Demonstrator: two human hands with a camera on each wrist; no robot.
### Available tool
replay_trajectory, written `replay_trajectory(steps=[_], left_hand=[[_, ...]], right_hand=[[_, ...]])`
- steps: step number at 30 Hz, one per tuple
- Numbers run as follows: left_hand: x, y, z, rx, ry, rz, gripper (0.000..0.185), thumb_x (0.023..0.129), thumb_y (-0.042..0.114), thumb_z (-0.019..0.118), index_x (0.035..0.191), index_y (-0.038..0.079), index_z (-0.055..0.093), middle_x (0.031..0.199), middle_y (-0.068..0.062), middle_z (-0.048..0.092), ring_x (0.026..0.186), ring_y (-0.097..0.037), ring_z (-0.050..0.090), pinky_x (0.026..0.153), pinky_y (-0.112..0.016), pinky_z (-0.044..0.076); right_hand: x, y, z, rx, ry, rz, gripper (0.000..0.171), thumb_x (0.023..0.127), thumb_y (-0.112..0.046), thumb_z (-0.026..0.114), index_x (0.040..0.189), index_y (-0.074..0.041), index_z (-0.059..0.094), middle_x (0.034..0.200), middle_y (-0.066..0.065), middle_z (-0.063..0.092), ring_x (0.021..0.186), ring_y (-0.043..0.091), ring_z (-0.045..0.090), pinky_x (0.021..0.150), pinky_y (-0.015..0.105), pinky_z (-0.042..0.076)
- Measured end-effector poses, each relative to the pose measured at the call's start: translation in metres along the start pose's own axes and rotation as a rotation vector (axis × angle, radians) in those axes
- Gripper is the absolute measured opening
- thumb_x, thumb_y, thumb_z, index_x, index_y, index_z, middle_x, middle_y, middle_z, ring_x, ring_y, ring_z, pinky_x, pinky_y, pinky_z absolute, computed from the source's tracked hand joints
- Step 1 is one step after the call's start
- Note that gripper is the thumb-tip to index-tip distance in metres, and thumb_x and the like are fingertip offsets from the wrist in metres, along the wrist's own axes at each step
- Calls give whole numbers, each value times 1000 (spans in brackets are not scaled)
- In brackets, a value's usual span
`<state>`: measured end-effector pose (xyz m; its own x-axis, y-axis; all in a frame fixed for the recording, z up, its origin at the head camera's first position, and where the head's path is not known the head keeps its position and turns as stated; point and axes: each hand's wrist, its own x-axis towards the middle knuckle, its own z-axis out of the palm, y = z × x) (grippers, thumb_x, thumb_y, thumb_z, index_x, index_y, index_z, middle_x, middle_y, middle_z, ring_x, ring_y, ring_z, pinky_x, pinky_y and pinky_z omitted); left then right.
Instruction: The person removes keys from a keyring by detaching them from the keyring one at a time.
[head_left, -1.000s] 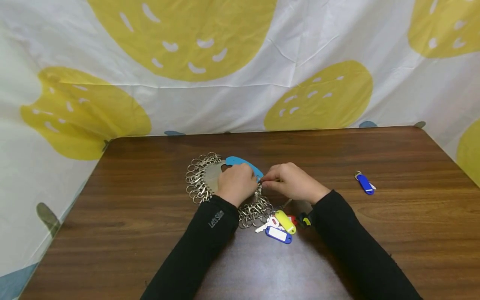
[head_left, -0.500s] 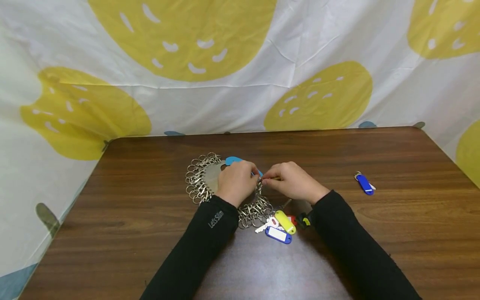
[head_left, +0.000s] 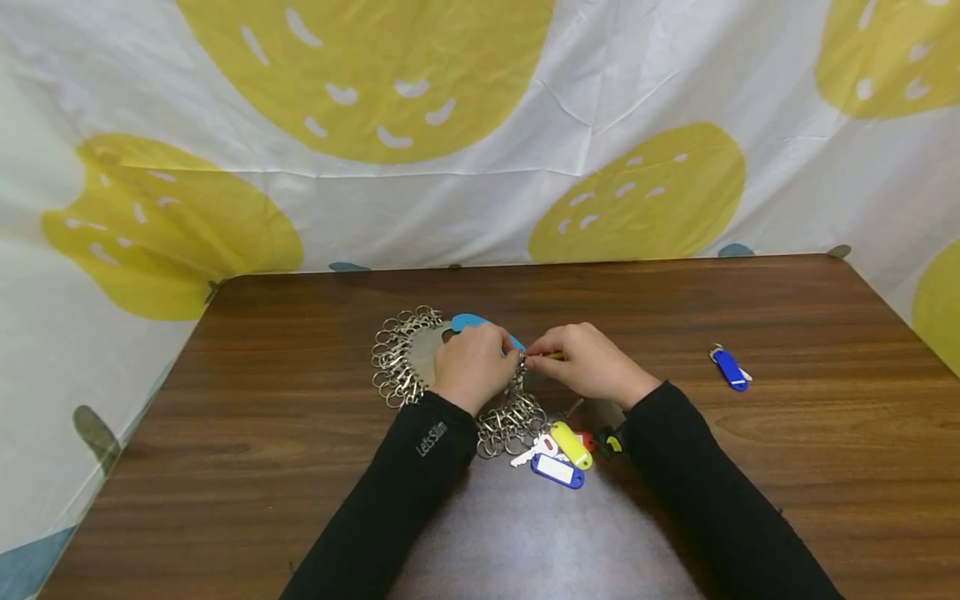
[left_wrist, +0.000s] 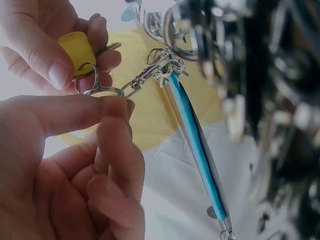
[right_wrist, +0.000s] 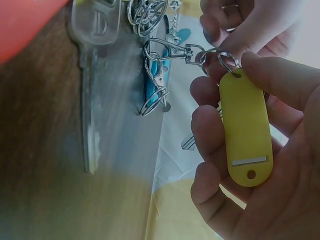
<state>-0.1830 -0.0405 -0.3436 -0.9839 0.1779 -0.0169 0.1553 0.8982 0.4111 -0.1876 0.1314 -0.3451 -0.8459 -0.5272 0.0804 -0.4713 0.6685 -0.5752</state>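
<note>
Right hand (right_wrist: 250, 150) grasps a yellow key tag (right_wrist: 245, 135) in curled fingers, above the table's (head_left: 750, 500) middle; left hand (left_wrist: 75, 150) pinches the tag's split ring (left_wrist: 100, 91), which sits in a snap clip (right_wrist: 175, 50) on the blue ring holder (left_wrist: 197, 150); loose tags (head_left: 558, 454) lie just beside the forearms; a blue tag (head_left: 730, 367) lies well apart.

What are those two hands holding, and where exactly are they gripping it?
The right hand holds a yellow key tag flat against its fingers. The left hand pinches the split ring joined to a metal clasp.
</note>
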Motion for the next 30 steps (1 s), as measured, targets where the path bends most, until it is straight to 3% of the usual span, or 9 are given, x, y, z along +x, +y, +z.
replay_trajectory(steps=[4, 7, 11, 16, 26, 30], left_hand=[[0, -2, -1, -47, -40, 12, 27, 93, 26, 52, 71, 20, 67, 57, 6, 45, 52, -12, 47, 47, -28, 32], [0, -1, -4, -91, -59, 32, 25, 91, 22, 51, 72, 18, 67, 62, 5, 53, 54, -12, 47, 49, -26, 32], [-2, 1, -8, -131, -74, 49, 18, 89, 23, 56, 87, 20, 74, 78, 4, 69, 59, -12, 55, 49, -26, 38], [-2, 2, -10, -132, -96, 48, 18, 88, 30, 60, 93, 23, 76, 89, 5, 73, 69, -13, 63, 51, -28, 44], [0, 2, -7, -37, -18, 58, 14, 88, 35, 66, 88, 25, 76, 86, 7, 73, 71, -13, 66, 51, -27, 44], [1, 1, -6, -34, -20, 54, 13, 87, 36, 66, 83, 26, 74, 84, 8, 72, 69, -12, 64, 52, -28, 44]], right_hand=[[0, 0, 1, 16, -12, 13, 21, 93, -21, 60, 104, -10, 73, 103, 6, 72, 93, 19, 66, 78, 33, 51], [0, 0, 1, 21, -10, 12, 21, 94, -21, 59, 104, -10, 73, 102, 6, 72, 89, 17, 66, 75, 32, 51], [0, 1, 0, 16, 9, 7, 20, 94, -20, 59, 104, -10, 73, 100, 6, 73, 82, 14, 64, 71, 29, 49], [1, 4, 0, 10, 15, -1, 20, 93, -19, 59, 103, -8, 73, 100, 7, 72, 83, 15, 64, 71, 29, 49], [1, 3, 1, -20, 39, -7, 19, 93, -20, 60, 102, -10, 74, 97, 5, 73, 79, 13, 63, 69, 28, 48], [1, 2, 2, -57, 63, -4, 18, 92, -22, 62, 100, -12, 75, 95, 2, 74, 72, 8, 59, 65, 26, 46]])
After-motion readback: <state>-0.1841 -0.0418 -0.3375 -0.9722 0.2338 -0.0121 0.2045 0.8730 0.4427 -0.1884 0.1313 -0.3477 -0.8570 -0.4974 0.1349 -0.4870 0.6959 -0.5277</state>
